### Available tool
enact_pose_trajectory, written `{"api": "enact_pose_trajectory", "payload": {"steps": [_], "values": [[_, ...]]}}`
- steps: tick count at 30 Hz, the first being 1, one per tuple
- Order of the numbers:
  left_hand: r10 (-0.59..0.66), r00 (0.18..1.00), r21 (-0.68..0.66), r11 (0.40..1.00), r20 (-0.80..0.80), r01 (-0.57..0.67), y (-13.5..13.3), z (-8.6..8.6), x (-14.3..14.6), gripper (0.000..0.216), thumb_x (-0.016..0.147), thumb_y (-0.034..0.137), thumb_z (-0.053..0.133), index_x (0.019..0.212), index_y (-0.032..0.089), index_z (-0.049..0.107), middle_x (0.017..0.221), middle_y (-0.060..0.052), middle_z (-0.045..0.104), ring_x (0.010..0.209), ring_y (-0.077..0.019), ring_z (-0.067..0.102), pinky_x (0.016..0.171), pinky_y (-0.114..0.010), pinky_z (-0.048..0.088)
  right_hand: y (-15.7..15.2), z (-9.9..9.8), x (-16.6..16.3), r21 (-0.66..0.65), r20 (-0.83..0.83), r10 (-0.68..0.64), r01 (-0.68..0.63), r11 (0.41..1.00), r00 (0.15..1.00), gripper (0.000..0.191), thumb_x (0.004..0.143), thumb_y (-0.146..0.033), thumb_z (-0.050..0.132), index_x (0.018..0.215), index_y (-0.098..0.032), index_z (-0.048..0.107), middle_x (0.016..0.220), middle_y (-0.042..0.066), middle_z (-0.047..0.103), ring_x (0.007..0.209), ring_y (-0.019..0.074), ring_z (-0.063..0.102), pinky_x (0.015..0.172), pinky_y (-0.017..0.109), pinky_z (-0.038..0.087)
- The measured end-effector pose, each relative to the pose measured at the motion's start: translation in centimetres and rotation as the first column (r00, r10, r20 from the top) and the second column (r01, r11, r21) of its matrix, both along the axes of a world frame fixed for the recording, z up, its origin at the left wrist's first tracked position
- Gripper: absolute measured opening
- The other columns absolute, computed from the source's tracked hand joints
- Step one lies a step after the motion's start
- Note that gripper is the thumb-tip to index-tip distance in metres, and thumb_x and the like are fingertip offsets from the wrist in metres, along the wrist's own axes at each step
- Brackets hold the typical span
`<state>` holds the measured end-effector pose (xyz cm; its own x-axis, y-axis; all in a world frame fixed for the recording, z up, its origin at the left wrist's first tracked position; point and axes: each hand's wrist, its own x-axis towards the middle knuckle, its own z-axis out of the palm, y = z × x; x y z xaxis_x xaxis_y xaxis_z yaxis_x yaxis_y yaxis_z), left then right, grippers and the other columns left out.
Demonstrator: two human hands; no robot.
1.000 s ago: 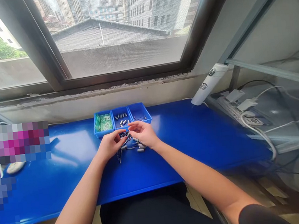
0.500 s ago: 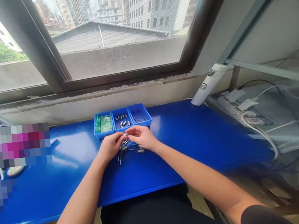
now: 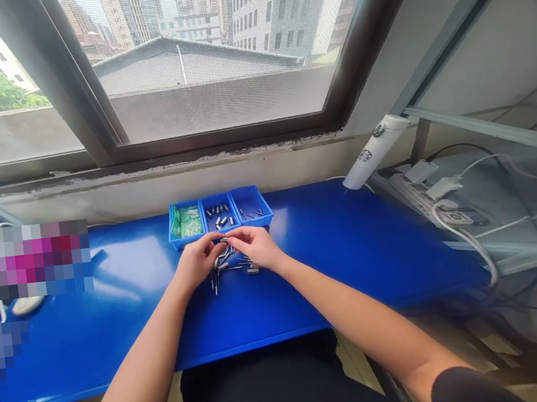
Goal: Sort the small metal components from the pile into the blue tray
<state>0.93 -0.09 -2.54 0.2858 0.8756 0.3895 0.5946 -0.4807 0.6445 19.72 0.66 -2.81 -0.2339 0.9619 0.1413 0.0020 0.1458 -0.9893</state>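
Note:
My left hand (image 3: pixel 201 258) and my right hand (image 3: pixel 256 244) meet fingertip to fingertip just in front of the blue bins. Pinched between them is a small metal cylinder (image 3: pixel 224 239), partly covered by the fingers. Below lie loose thin metal rods (image 3: pixel 216 284) and short metal cylinders (image 3: pixel 253 271) on the blue table. Of the three joined bins, the left bin (image 3: pixel 187 240) holds a green-tinted plastic bag (image 3: pixel 189 221). Short cylinders (image 3: pixel 223 221) stand or lie in the middle bin, and a few thin rods (image 3: pixel 252 214) in the right bin (image 3: pixel 270 213).
A white tumbler (image 3: pixel 374 151) leans by the wall at the back right. Beyond it, a power strip (image 3: pixel 434 199) with plugs and cables sits by a metal frame. At the left are a blurred-out patch and a white object (image 3: pixel 29 305) on the blue table (image 3: pixel 350 250).
My fingers have shifted slightly around the small metal cylinder, which now shows more clearly between the fingertips. The bins and loose parts look the same.

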Motion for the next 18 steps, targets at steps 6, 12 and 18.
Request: {"api": "enact_pose_trajectory", "payload": {"steps": [6,12,18], "values": [[-0.029,0.999,0.046,0.998,-0.04,0.031,0.17,0.04,-0.2,0.029,0.094,0.041,0.054,0.097,0.017,0.069,0.065,0.001,0.065,0.055,-0.0109,0.056,0.054,-0.021,0.041,-0.36,0.07,-0.1,0.028,-0.017,0.022,-0.021,0.999,1.0,0.029,0.076,-0.035,0.071,0.097,-0.016,0.07,0.082,0.005,0.072,0.071,0.0153,0.066,0.069,0.029,0.054],[-0.035,0.999,0.017,0.999,0.005,0.035,0.08,-0.03,-0.13,0.031,0.092,0.042,0.057,0.106,0.017,0.068,0.063,0.003,0.062,0.051,-0.0097,0.052,0.052,-0.02,0.04,-0.1,-0.25,-0.12,0.0,-0.03,-0.004,0.004,1.0,1.0,0.031,0.075,-0.039,0.072,0.094,-0.015,0.071,0.078,0.004,0.071,0.065,0.0135,0.062,0.063,0.028,0.052],[-0.052,0.997,0.057,0.997,0.061,0.049,-0.08,-0.04,0.09,0.027,0.091,0.036,0.059,0.11,0.019,0.067,0.057,0.007,0.05,0.047,-0.0073,0.044,0.05,-0.019,0.038,0.27,-0.75,-0.09,-0.013,-0.052,0.014,-0.015,1.0,0.999,0.036,0.075,-0.046,0.072,0.094,-0.015,0.071,0.076,0.004,0.07,0.061,0.0127,0.059,0.058,0.027,0.05]]}}
